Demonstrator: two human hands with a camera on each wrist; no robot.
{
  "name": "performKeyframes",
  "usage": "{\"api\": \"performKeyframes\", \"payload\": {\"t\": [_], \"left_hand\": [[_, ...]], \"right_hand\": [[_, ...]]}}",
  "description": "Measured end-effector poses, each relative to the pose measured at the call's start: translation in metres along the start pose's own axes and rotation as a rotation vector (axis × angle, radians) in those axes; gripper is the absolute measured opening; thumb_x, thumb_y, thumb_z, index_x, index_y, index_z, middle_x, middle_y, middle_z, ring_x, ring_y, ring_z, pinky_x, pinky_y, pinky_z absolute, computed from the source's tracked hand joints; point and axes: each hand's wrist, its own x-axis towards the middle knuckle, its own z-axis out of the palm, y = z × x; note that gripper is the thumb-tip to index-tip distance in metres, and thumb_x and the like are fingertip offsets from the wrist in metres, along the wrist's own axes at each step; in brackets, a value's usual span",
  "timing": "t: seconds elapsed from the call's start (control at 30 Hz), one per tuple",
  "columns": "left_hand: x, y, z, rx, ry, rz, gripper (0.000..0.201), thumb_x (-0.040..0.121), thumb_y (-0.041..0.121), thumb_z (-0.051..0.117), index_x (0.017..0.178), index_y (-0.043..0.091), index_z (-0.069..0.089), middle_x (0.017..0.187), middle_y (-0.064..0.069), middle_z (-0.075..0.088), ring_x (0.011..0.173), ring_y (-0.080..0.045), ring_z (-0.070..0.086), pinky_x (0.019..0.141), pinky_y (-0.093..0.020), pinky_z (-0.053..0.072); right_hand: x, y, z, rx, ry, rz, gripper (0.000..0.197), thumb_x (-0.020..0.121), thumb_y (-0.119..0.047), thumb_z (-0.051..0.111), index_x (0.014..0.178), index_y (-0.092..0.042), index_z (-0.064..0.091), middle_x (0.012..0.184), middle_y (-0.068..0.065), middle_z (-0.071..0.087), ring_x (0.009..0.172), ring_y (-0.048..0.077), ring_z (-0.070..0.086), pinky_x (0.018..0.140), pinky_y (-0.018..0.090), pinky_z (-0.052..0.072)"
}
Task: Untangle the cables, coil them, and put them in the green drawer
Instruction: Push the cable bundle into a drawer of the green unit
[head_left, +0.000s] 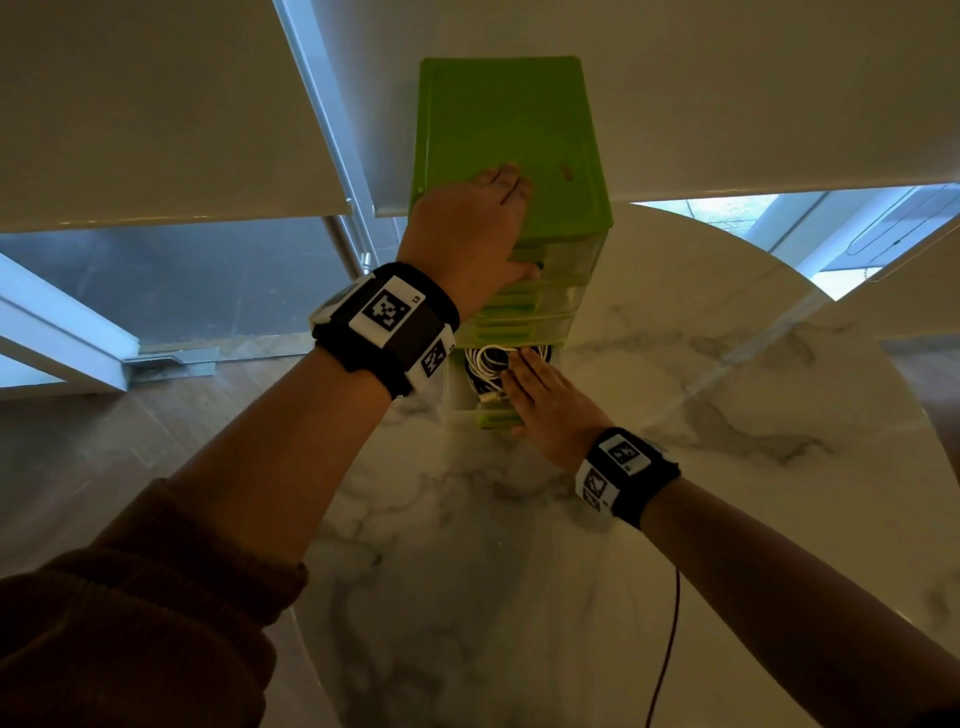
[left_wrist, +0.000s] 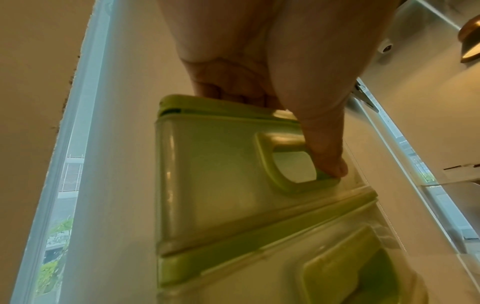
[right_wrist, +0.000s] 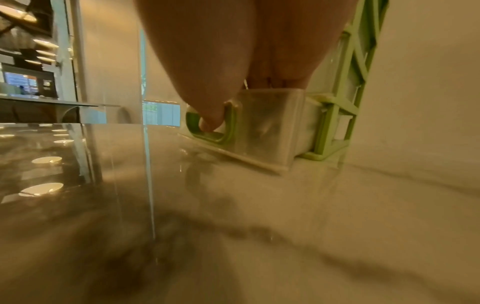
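Note:
A green drawer unit stands on the marble table. Its bottom drawer is pulled out, and coiled white and black cables lie inside. My left hand clasps the unit's top front edge, fingers flat on the lid and thumb down on the top drawer's handle. My right hand lies over the pulled-out drawer, fingers stretched above the cables. Its thumb sits inside the green handle. The hand hides part of the cables.
The round marble table ends close to the left of the unit, with wooden floor below. A thin dark cord runs over the table near my right forearm. White blinds and window frames stand behind the unit.

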Motion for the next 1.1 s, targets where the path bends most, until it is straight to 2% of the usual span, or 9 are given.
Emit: {"api": "performKeyframes", "payload": {"t": [0.1, 0.17, 0.3, 0.37, 0.53, 0.63, 0.77, 1.0, 1.1], "left_hand": [[-0.001, -0.001, 0.0, 0.001, 0.009, -0.006, 0.079, 0.089, 0.053, 0.051, 0.148, 0.01, 0.021, 0.157, -0.009, 0.018, 0.143, -0.022, 0.021, 0.108, -0.041, 0.029], [0.0, 0.0, 0.0, 0.005, 0.003, -0.005, 0.079, 0.089, 0.052, 0.051, 0.148, 0.009, 0.02, 0.157, -0.009, 0.018, 0.143, -0.022, 0.02, 0.109, -0.041, 0.028], [-0.001, 0.0, 0.0, -0.007, 0.006, -0.012, 0.078, 0.09, 0.051, 0.051, 0.148, 0.01, 0.019, 0.157, -0.008, 0.017, 0.143, -0.022, 0.02, 0.108, -0.04, 0.027], [0.0, 0.0, 0.0, -0.007, 0.007, -0.015, 0.078, 0.09, 0.051, 0.051, 0.148, 0.01, 0.019, 0.157, -0.008, 0.017, 0.143, -0.022, 0.021, 0.108, -0.04, 0.027], [0.0, 0.001, 0.001, -0.025, 0.015, -0.014, 0.078, 0.089, 0.051, 0.051, 0.148, 0.01, 0.019, 0.158, -0.007, 0.017, 0.143, -0.021, 0.02, 0.108, -0.039, 0.027], [-0.001, 0.0, 0.0, -0.012, 0.01, -0.026, 0.079, 0.09, 0.052, 0.05, 0.149, 0.011, 0.017, 0.158, -0.006, 0.014, 0.143, -0.021, 0.019, 0.109, -0.038, 0.025], [-0.002, 0.002, 0.0, -0.028, 0.005, -0.022, 0.078, 0.09, 0.05, 0.051, 0.149, 0.012, 0.017, 0.158, -0.006, 0.014, 0.143, -0.022, 0.019, 0.109, -0.039, 0.024], [0.002, 0.002, -0.003, -0.019, -0.023, -0.015, 0.078, 0.089, 0.05, 0.053, 0.148, 0.01, 0.02, 0.157, -0.008, 0.017, 0.143, -0.022, 0.02, 0.109, -0.041, 0.026], [0.002, 0.003, -0.003, -0.016, -0.026, -0.015, 0.078, 0.089, 0.05, 0.052, 0.148, 0.009, 0.02, 0.157, -0.008, 0.017, 0.143, -0.022, 0.02, 0.109, -0.041, 0.027]], "right_hand": [[-0.008, -0.008, 0.001, 0.103, 0.093, 0.036, 0.081, 0.061, -0.027, 0.086, 0.129, 0.0, 0.051, 0.135, 0.023, 0.05, 0.122, 0.038, 0.051, 0.097, 0.042, 0.042], [-0.012, -0.014, 0.003, 0.174, 0.157, 0.045, 0.086, 0.067, -0.015, 0.081, 0.139, -0.001, 0.034, 0.144, 0.022, 0.038, 0.13, 0.036, 0.042, 0.103, 0.04, 0.032], [-0.001, -0.022, -0.009, 0.224, 0.09, 0.014, 0.087, 0.087, -0.036, 0.058, 0.148, -0.002, 0.006, 0.156, 0.018, 0.005, 0.144, 0.033, 0.013, 0.115, 0.038, 0.004], [0.004, -0.022, -0.011, 0.26, 0.045, 0.018, 0.087, 0.09, -0.044, 0.051, 0.148, -0.005, -0.001, 0.157, 0.014, -0.006, 0.145, 0.031, 0.007, 0.118, 0.038, 0.006], [-0.003, -0.022, -0.001, 0.228, 0.055, -0.001, 0.092, 0.083, -0.057, 0.049, 0.149, -0.008, 0.007, 0.155, 0.012, 0.017, 0.143, 0.03, 0.015, 0.117, 0.039, 0.003], [0.005, -0.024, -0.004, 0.217, 0.014, -0.005, 0.088, 0.087, -0.062, 0.038, 0.149, -0.011, 0.002, 0.158, 0.009, 0.006, 0.146, 0.025, 0.003, 0.116, 0.035, -0.006], [0.026, -0.018, -0.015, 0.191, -0.094, -0.025, 0.082, 0.091, -0.064, 0.021, 0.149, -0.009, 0.005, 0.158, 0.008, 0.005, 0.146, 0.022, 0.002, 0.119, 0.036, -0.002], [0.028, -0.018, -0.021, 0.228, -0.059, -0.008, 0.076, 0.093, -0.053, 0.038, 0.148, -0.006, 0.015, 0.157, 0.01, 0.01, 0.145, 0.025, 0.006, 0.119, 0.039, 0.003], [0.003, -0.021, -0.008, 0.274, 0.131, -0.02, 0.058, 0.088, -0.034, 0.055, 0.135, -0.002, 0.045, 0.143, 0.018, 0.042, 0.132, 0.034, 0.04, 0.111, 0.049, 0.029]]}}
